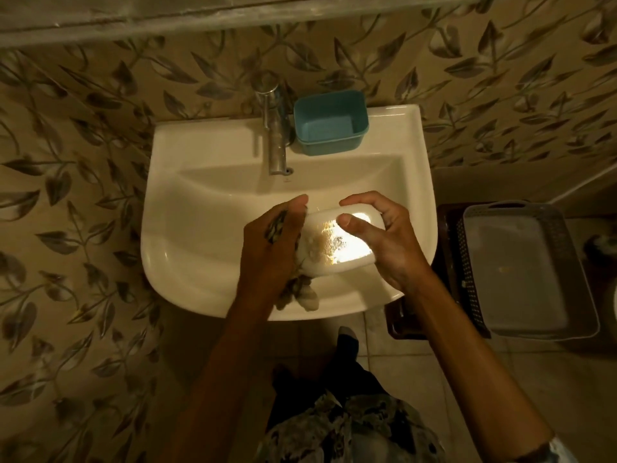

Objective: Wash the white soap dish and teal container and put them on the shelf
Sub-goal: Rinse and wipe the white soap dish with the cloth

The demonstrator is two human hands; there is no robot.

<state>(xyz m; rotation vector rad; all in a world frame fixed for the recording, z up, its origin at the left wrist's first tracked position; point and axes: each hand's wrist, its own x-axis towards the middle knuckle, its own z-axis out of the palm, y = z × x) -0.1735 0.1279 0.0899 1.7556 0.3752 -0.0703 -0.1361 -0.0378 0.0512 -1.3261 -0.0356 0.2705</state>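
Left hand (272, 248): I have it curled round a patterned cloth (297, 292), fingers pressed together against the dish's left end; the cloth hangs out below the palm, so I judge this is the scrubbing hand.
Right hand (377, 242): thumb on the near rim, fingers hooked over the far rim, pinching the dish so it stays put while the cloth works.
Dish (337, 243): white, held over the basin and tilted toward me with its hollow facing up; I think that keeps drips in the sink. Inside, brownish specks of residue under a bright glare; I cannot tell if there is water in it.
Sink (187, 262): white, bare where I can see it; no stream shows from the tap.
Basket (521, 269): grey, on a dark stand to the right of the sink, with a pale flat tray or lid lying in it.
Tap (275, 128): chrome, at the back rim, spout over the basin.
Container (330, 121): teal, open and upright on the back ledge just beside the tap, apparently empty; parked there, I judge, awaiting its turn.
Shelf: not in view that I can identify.
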